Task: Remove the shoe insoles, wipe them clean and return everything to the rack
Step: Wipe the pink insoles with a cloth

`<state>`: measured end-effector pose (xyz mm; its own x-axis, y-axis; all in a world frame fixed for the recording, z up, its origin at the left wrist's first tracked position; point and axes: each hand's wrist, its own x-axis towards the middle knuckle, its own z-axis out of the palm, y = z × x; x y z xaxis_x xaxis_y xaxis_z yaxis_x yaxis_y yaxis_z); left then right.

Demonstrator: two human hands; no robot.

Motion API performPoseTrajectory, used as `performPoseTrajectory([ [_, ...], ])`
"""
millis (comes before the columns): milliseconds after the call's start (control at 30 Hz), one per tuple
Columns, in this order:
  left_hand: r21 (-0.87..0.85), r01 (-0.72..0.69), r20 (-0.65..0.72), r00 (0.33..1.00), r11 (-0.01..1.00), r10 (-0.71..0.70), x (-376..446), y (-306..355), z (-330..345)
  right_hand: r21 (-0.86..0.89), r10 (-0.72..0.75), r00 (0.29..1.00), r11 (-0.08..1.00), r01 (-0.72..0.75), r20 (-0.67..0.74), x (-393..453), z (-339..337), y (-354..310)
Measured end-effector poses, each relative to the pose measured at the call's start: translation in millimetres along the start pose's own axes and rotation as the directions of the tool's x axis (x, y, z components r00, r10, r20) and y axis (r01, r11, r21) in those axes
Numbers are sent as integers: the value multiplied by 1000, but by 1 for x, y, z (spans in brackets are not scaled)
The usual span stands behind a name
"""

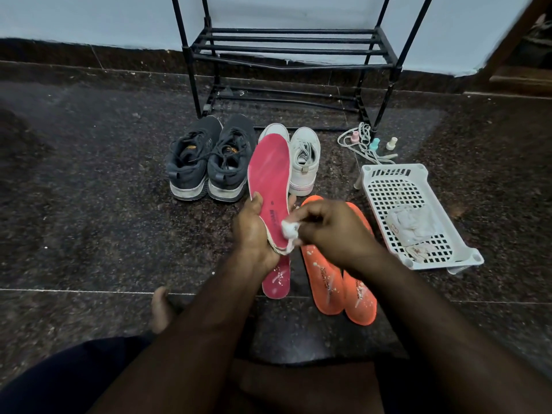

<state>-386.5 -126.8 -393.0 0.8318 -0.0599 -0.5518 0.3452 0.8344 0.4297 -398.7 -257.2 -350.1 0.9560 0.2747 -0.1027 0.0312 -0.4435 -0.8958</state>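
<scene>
Pink insole (270, 171) held up off the floor, being wiped w/ a white wad.

L hand (254, 231) grips the insole's heel end, thumb over its left edge, toe end pointing up twd the rack (286, 49). R hand (331, 228) pinches a small white wad (288, 230) against the insole's heel area. On the floor (89, 174) below: 2nd pink insole (277, 282), partly hidden by the L wrist; two orange insoles (328, 282) side by side just right of it. Behind: dark sneakers (209, 162), white sneakers (303, 158), near the rack's front. White basket (415, 174) w/ crumpled cloths at right; cord & small bottles behind it.
</scene>
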Motion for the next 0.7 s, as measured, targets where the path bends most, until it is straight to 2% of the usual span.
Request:
performPoseTrajectory([
  [33,7,-10,14,1000,1000,10,-2,-3,1,5,-38,996,999,39,-82,4,-5,1],
  [100,-17,-35,54,998,999,36,-4,-8,2,-174,-185,961,973,151,-205,7,-8,1],
  [167,-53,-21,118,993,998,27,-3,-12,1,-396,-358,913,880,262,-193,7,-1,1],
  [200,-49,-7,138,990,999,14,-3,-13,0,-462,-391,906,841,280,-161,7,2,3],
  [333,11,31,229,973,999,-33,-5,-10,-3,-501,-345,934,828,253,-97,8,9,6],
  [467,50,19,258,966,999,-31,-7,-10,-2,-526,-311,949,816,240,-51,5,7,7],
  [633,112,3,159,987,994,-21,-4,-8,-4,-522,-269,960,809,270,79,1,10,3],
  [700,82,-36,133,991,996,25,0,-9,-6,-465,-248,967,851,246,56,-1,7,2],
])
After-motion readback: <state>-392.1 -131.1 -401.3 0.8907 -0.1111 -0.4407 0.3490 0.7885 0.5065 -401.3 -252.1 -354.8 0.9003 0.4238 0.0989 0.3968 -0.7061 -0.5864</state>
